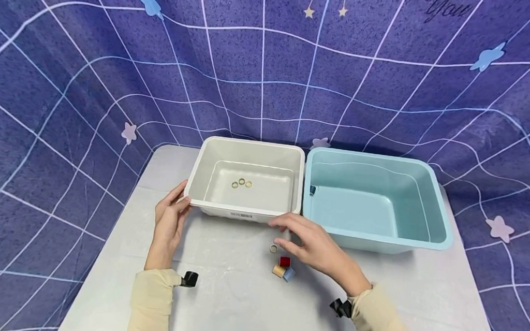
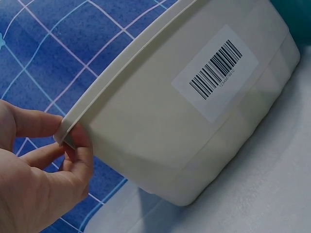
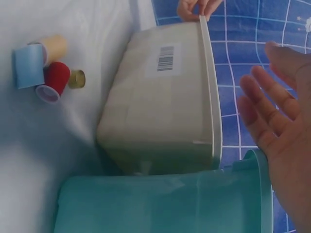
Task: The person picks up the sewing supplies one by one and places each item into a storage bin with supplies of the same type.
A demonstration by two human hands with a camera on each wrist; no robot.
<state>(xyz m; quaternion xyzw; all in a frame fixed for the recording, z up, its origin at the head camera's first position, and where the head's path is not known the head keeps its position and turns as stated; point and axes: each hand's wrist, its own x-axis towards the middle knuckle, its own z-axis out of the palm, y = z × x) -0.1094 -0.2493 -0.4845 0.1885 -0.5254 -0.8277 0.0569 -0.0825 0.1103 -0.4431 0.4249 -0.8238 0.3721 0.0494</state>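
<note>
White tub [image 1: 261, 155] stands at the centre of the head view, on a pale bench [image 1: 226, 297], with a teal tub [image 1: 360, 204] just beside it to the right. Three rings [image 1: 235, 185] lie on its floor, left of its middle. At its front left corner the left hand [image 1: 170, 225] pinches the rim between thumb and fingers. The right hand [image 1: 308, 241] hangs by the front right corner, its fingers loosely bent and apart, holding nothing. Below those fingers, on the bench, lies a lone ring [image 1: 273, 249]; lower still, a red spool [image 1: 284, 262], a yellow spool [image 1: 278, 270] and a blue spool [image 1: 288, 275] sit clustered together. A dark spool [image 1: 312, 190] lies inside the teal tub against its left side. A purple gridded curtain [image 1: 273, 57] fills the upper frame.

From the left wrist, the left hand at lower left grips the white tub's rim corner; a barcode label [image 2: 216, 73] shows on the wall at upper right.

From the right wrist, the right hand fills the right edge, fingers spread, with curtain visible between them and the white tub at centre. The spools and lone ring lie at upper left, the teal tub along the bottom.
</note>
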